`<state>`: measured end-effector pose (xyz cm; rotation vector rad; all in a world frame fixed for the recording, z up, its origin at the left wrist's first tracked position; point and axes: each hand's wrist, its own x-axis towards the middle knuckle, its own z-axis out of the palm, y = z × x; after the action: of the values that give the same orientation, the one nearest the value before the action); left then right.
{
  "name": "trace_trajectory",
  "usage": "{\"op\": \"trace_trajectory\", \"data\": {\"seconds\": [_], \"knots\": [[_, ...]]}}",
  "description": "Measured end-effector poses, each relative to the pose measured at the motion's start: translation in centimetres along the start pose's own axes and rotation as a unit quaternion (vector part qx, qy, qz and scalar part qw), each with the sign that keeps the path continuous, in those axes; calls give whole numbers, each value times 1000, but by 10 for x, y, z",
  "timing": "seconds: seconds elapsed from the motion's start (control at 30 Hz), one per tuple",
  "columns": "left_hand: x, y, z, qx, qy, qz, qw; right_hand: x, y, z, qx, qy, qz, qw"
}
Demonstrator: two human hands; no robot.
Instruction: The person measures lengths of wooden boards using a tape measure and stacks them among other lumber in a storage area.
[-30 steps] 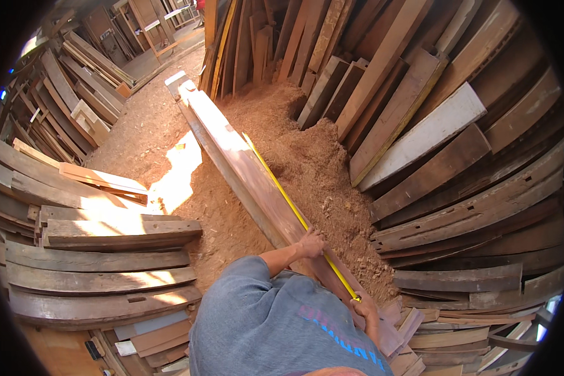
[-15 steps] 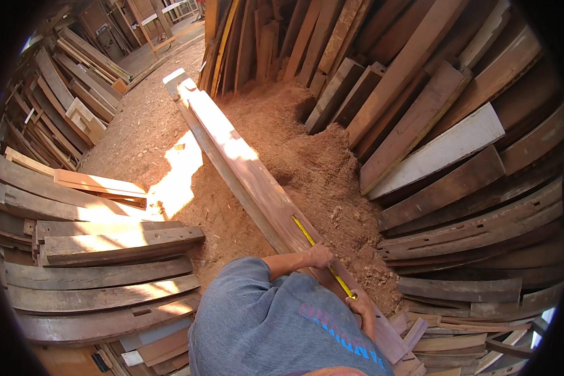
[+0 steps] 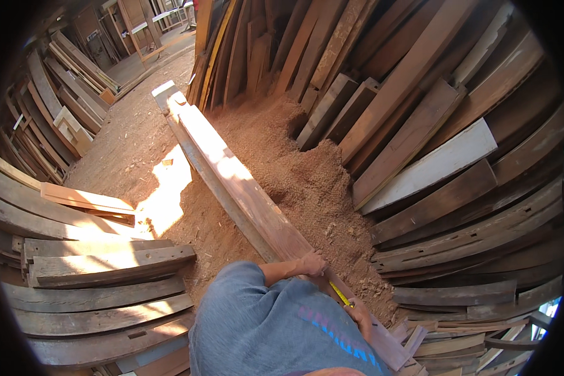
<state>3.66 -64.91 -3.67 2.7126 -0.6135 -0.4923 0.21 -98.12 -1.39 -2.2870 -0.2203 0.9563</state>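
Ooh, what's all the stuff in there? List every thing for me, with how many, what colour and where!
tape measure: one, yellow, between the hands
long board: one, reddish brown, running diagonally through the middle
lower plank: one, greyish brown, under the long board's left edge
sawdust: one heap, orange-brown, right of the long board
leaning boards: many, mostly brown, top and right
white board: one, white, among those at right
thick timbers: several, weathered brown, stacked at left
wood offcuts: many, mixed browns, bottom right
shirt: one, grey with pink and blue print, bottom middle
left hand: one, on the long board
right hand: one, at the tape measure's near end
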Motion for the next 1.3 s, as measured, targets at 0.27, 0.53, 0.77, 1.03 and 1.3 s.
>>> {"op": "trace_trajectory", "data": {"seconds": [0.27,0.53,0.77,1.03,1.3], "knots": [[10,-1,-12,-72,-38,-29,996,-9,-5,2,87,15,39,995],[17,-27,3,-193,-1,27,981,-5,-36,2,104,37,112,988],[49,-54,12,-313,-87,110,939,10,-8,11,133,61,125,981],[50,-54,-5,-389,-172,60,903,11,2,10,151,45,163,974],[33,-45,-1,-312,0,58,948,16,8,14,104,71,133,983]]}}
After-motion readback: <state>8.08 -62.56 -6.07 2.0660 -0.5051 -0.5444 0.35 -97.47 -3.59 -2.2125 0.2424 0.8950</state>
